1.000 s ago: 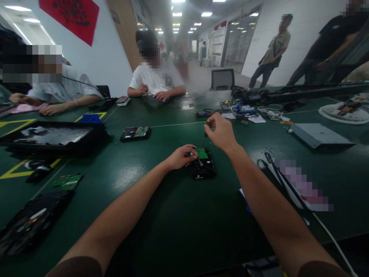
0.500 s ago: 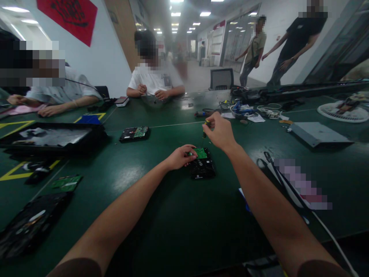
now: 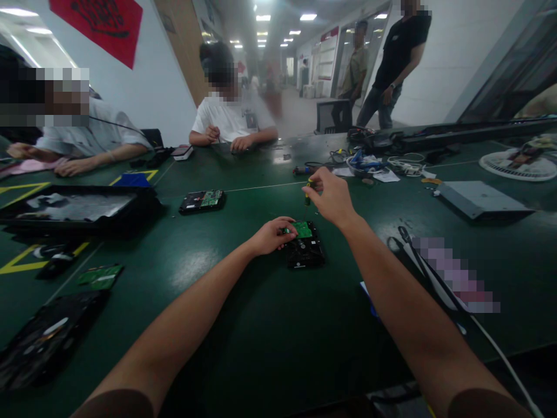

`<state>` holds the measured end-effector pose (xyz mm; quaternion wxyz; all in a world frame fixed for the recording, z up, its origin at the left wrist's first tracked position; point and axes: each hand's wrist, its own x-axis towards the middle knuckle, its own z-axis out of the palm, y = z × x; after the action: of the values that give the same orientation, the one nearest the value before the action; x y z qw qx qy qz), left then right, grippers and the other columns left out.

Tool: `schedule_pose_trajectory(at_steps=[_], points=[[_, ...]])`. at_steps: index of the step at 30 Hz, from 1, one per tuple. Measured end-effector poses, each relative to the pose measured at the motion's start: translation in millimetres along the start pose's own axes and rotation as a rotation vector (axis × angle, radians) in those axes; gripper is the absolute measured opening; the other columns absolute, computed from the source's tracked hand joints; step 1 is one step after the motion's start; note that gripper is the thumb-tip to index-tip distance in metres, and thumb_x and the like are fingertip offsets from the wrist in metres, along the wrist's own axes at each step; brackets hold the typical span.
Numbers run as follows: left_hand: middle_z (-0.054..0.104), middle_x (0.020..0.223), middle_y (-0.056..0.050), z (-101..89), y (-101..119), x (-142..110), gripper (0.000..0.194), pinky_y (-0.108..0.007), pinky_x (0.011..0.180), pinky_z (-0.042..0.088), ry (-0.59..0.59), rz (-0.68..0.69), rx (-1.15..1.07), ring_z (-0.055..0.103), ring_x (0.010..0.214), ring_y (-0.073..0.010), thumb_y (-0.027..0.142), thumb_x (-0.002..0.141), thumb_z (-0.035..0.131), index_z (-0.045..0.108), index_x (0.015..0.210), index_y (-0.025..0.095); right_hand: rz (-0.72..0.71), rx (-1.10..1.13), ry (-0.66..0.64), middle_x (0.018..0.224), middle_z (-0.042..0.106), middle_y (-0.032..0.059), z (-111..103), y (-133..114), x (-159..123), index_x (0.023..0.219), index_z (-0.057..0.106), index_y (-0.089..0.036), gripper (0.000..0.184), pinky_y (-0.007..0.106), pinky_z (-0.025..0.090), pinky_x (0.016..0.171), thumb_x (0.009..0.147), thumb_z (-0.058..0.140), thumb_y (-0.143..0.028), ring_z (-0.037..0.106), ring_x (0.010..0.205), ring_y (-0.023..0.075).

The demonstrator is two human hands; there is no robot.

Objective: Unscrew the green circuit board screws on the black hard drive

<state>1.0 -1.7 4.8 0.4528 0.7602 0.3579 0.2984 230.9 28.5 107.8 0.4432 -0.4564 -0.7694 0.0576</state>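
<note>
Steadily, a drive (image 3: 306, 252) is being held beneath a screwdriver (image 3: 307, 191)

By the left hand (image 3: 274, 235), the drive is being gripped at its left edge, the fingers curled narrow and the thumb being laid over the green board (image 3: 305, 230) on the upper face. By the right hand (image 3: 331, 194), the screwdriver's yellow-and-black handle is being pinched between thumb and fingertips, nearly upright. Its thin shaft is being pointed down at the drive's far end; whether anything is being touched by the tip cannot be told. The drive is being supported flat by the green table (image 3: 243, 313), ahead of both forearms.

Beyond the left hand, a second drive (image 3: 202, 201) is being borne by the table, well apart from the first. Farther left, room is being taken up by a black case (image 3: 150, 200), and nearer by a loose board (image 3: 101, 277) just beside a dark part (image 3: 47, 342). On the right, space is being filled by a metal box (image 3: 481, 200), with tangled cables (image 3: 369, 164) and a white grille (image 3: 500, 168) beyond.

Across the table, something too small to name is being held by a co-worker in a white shirt (image 3: 235, 119).
</note>
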Motion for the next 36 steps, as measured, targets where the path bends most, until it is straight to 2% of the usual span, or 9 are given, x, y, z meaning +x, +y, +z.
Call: schedule_pose_trajectory(at_steps=[5,11,18,24,27,31,36], points=[[0.048,0.154,-0.016,0.1,-1.9,0.4,0.023,-0.023,0.051,0.056,0.005,0.018,0.005,0.061,0.061,-0.0031,0.035,0.095,0.071,0.073,0.107,0.015,-0.059,-0.059,0.005,0.103,0.071,0.009,-2.5,-4.0,-0.5,0.105,0.064,-0.024,0.011,0.046,0.053,0.09,0.095,0.065,-0.03,0.067,0.095,0.0268],[0.046,0.155,-0.016,0.3,-2.3,0.5,0.022,-0.022,0.052,0.056,0.002,0.003,-0.006,0.061,0.062,-0.0027,0.033,0.095,0.07,0.072,0.107,0.015,-0.004,-0.019,0.041,0.101,0.071,0.0095,-1.0,-2.7,-0.5,0.102,0.06,-0.023,0.013,0.044,0.054,0.083,0.092,0.066,-0.027,0.067,0.088,0.0257],[0.047,0.154,-0.016,0.8,0.5,0.0,0.023,-0.022,0.051,0.056,0.007,0.007,-0.002,0.06,0.061,-0.0028,0.035,0.095,0.071,0.072,0.106,0.015,-0.066,-0.054,0.027,0.104,0.068,0.0095,-1.9,-6.3,-1.5,0.104,0.062,-0.023,0.012,0.044,0.053,0.089,0.092,0.063,-0.026,0.065,0.091,0.0248],[0.048,0.154,-0.016,1.0,0.9,0.0,0.025,-0.021,0.051,0.055,0.011,-0.01,-0.006,0.06,0.062,-0.0029,0.038,0.095,0.071,0.073,0.106,0.016,-0.005,-0.038,0.043,0.1,0.069,0.0092,-1.1,-3.3,-0.2,0.1,0.058,-0.024,0.014,0.044,0.053,0.082,0.091,0.067,-0.029,0.064,0.09,0.0265],[0.048,0.154,-0.015,1.0,2.3,-0.4,0.024,-0.021,0.052,0.055,0.009,-0.008,0.0,0.06,0.063,-0.0026,0.037,0.095,0.071,0.072,0.107,0.016,-0.035,-0.011,0.012,0.099,0.069,0.0082,-1.3,-4.0,-0.7,0.102,0.06,-0.024,0.012,0.044,0.053,0.085,0.094,0.065,-0.032,0.065,0.092,0.0262],[0.047,0.155,-0.016,0.8,3.5,-0.6,0.023,-0.02,0.052,0.055,0.004,0.0,0.005,0.06,0.063,-0.0022,0.035,0.095,0.07,0.072,0.107,0.015,-0.072,-0.036,0.018,0.103,0.068,0.0097,-1.4,-5.2,-1.2,0.104,0.061,-0.023,0.011,0.044,0.053,0.088,0.094,0.062,-0.027,0.065,0.095,0.026],[0.047,0.154,-0.016,1.0,2.7,-0.3,0.024,-0.021,0.052,0.055,0.004,-0.019,0.003,0.06,0.063,-0.0029,0.036,0.095,0.071,0.072,0.107,0.015,-0.012,-0.026,0.037,0.1,0.07,0.0089,-1.3,-3.7,0.0,0.099,0.058,-0.024,0.011,0.043,0.053,0.085,0.092,0.065,-0.028,0.066,0.09,0.0256]])
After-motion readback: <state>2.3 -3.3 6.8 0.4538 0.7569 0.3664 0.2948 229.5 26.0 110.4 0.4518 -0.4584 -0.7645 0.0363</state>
